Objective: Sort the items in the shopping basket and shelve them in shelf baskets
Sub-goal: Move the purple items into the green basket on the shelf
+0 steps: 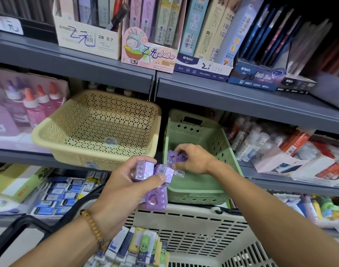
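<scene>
Stationery shop shelf (241,97); right hand (193,158) clamps purple packet (173,156) over green shelf basket (195,185); left hand (124,185) clutches more purple packets (157,189); beige shelf basket (99,128) unfilled; shopping basket (193,232) holds erasers (141,245); sorting barely begun.

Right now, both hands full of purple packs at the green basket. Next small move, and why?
Probably let the right hand lower and release its purple pack into the green basket. That hand is already over the basket's inside, which looks bare. The left hand holds several more purple packs just outside the front rim, ready to follow.
</scene>
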